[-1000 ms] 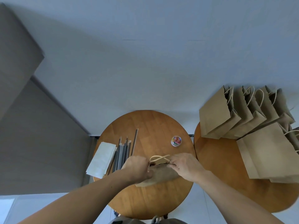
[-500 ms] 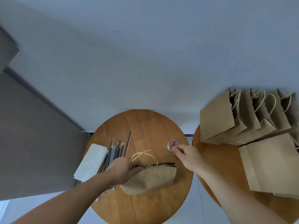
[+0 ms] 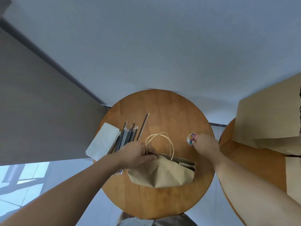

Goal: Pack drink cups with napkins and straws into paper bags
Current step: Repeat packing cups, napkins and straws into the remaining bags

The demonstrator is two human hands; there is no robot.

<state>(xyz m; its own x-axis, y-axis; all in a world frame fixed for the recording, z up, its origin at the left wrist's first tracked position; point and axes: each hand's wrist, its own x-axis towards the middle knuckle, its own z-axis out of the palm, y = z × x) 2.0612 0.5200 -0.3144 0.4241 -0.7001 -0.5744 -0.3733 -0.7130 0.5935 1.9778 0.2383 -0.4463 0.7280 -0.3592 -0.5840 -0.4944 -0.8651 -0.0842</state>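
A brown paper bag stands on the round wooden table, its top folded over and its rope handles looping upward. My left hand pinches the folded top at the bag's left end. My right hand is at a small round tub of coloured paper clips, fingertips in or on the clips; whether it holds one I cannot tell. No cup is visible; the bag's inside is hidden.
White napkins lie at the table's left edge beside several wrapped straws. A second wooden table at the right carries more paper bags. A grey wall stands left and behind.
My right hand left the bag top and went right to the paper clip tub. My left hand kept hold of the folded top. The camera moved closer and swung left.
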